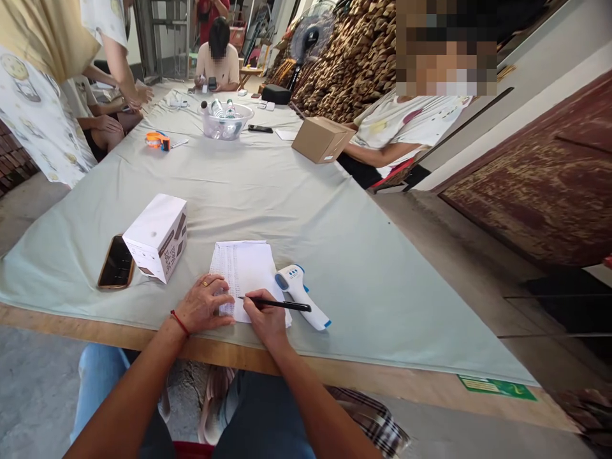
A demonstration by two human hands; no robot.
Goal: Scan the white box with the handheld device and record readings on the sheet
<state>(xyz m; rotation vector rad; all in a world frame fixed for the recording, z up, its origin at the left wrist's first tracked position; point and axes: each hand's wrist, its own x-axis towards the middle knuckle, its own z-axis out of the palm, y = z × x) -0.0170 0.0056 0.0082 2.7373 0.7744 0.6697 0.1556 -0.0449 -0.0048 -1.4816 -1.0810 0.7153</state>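
A white sheet of paper (253,268) with rows of writing on its left side lies near the table's front edge. My left hand (208,303) rests on its lower left part, fingers spread. In my right hand (268,322) is a black pen (282,304), its tip on or close to the paper beside the written rows. Just right of the paper lies a white and blue infrared thermometer (303,296). To the left stand a white printed box (157,233) and a dark phone (116,262), partly behind the box.
A pale cloth covers the long table (344,255). Farther back are an orange tape dispenser (157,140), a clear plastic basin (224,124) with bottles, and a black phone (261,129). At the right, a person holds a cardboard box (322,139). Other people are around the far end.
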